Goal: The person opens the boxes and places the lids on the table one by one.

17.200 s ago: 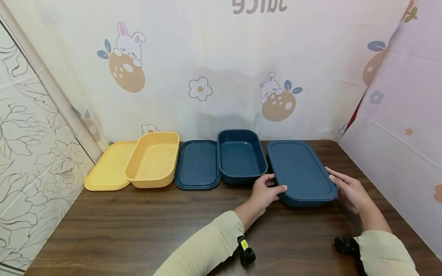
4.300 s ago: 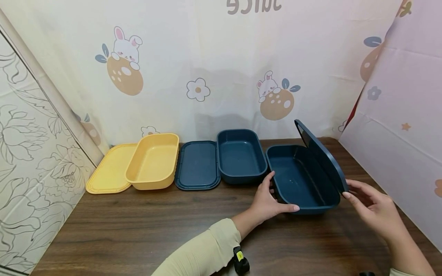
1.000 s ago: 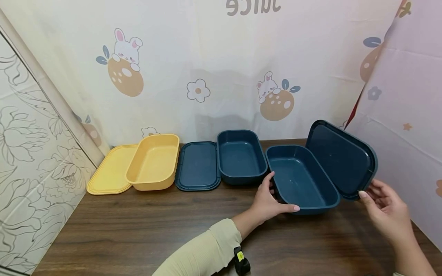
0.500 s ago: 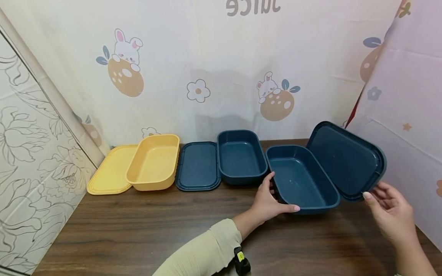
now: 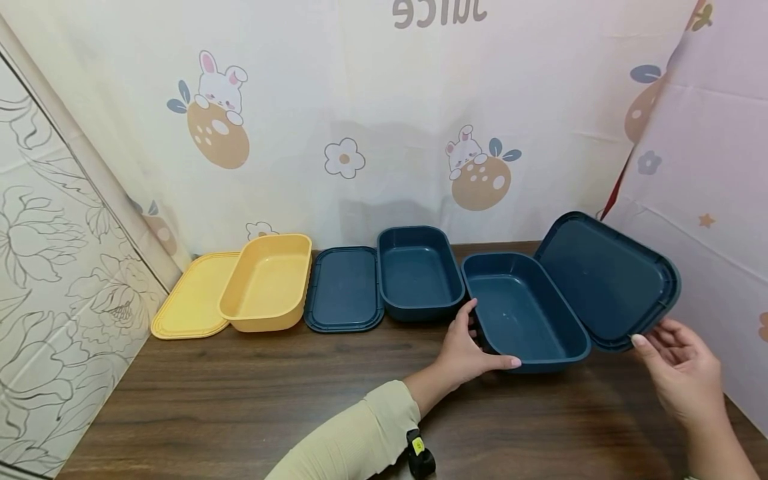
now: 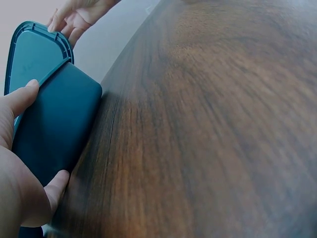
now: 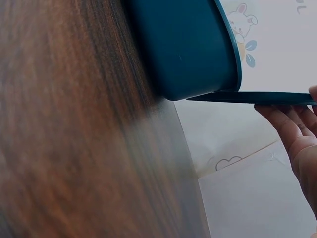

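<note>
In the head view, a dark blue food container (image 5: 528, 307) stands uncovered at the right of the row, its inside bare. My left hand (image 5: 459, 350) grips its near left corner, thumb along the front rim and fingers against the left side. The left wrist view shows that thumb (image 6: 26, 96) at the rim and a finger low on the wall. My right hand (image 5: 687, 373) pinches the near corner of the matching dark blue lid (image 5: 606, 283). The lid leans outward at the container's right side, underside facing up and left. Fingers of the right hand (image 7: 292, 131) lie beneath it in the right wrist view.
Left of it stand a smaller dark blue container (image 5: 420, 267), a flat dark blue lid (image 5: 345, 289), a yellow container (image 5: 268, 280) and a yellow lid (image 5: 195, 293) partly under that. A patterned cloth (image 5: 396, 100) hangs behind the wooden table (image 5: 252, 393), and another sheet (image 5: 714, 187) at right.
The lid, first lying flat on the right container, was raised along its right side. Over the last second my right hand tilts it further out and right. The left hand keeps its place.
</note>
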Demonstrator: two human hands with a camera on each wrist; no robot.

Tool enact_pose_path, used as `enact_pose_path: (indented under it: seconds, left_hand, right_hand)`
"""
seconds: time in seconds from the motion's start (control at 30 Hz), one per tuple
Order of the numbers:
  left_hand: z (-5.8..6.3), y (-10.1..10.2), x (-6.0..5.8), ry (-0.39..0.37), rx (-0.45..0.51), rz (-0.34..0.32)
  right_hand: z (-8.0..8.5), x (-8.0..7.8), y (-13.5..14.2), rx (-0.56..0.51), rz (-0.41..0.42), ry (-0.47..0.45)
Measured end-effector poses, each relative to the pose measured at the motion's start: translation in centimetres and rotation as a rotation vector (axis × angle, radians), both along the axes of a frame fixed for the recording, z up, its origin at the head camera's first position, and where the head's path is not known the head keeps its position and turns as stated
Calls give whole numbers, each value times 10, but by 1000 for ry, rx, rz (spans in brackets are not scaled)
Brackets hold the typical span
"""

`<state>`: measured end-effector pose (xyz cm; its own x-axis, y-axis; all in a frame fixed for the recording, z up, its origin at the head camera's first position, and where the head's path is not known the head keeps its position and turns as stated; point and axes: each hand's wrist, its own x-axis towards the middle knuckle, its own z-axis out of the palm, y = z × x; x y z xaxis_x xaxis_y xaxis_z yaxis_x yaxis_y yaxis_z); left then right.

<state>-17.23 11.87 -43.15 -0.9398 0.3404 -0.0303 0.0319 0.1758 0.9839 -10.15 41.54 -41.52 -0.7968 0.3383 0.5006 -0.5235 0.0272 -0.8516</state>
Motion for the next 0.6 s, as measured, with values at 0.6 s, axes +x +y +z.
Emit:
enact_pose_path:
  seconds: [0.6]
  left_hand:
    - [1,0,0,-4,-6,4]
  right_hand:
    - [-1,-3,2,-244,68,64]
